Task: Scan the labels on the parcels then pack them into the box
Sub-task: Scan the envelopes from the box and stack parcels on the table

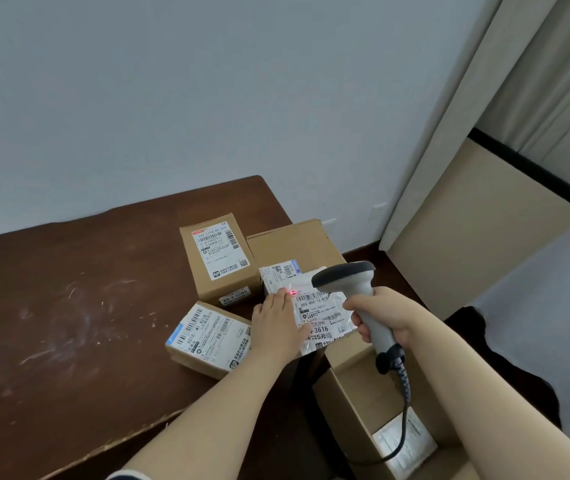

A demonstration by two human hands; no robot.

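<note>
My right hand (382, 318) grips a grey handheld barcode scanner (354, 282) pointed down and left; its red light falls on the label of a flat white bag parcel (323, 311). My left hand (278, 325) lies flat on that parcel's left side, pressing it down. Two labelled cardboard parcels stand on the brown table: a taller one (219, 258) behind and a low one (209, 336) in front. Another brown carton (292, 242) lies under the white parcel. An open cardboard box (353, 393) sits below the table's right edge, with a white parcel (410, 441) inside.
The dark wooden table (69, 306) is scratched on its left half. The scanner's coiled cable (403, 403) hangs down into the open box. A beige curtain (467, 116) and a tan panel (484, 230) stand to the right, against the pale wall.
</note>
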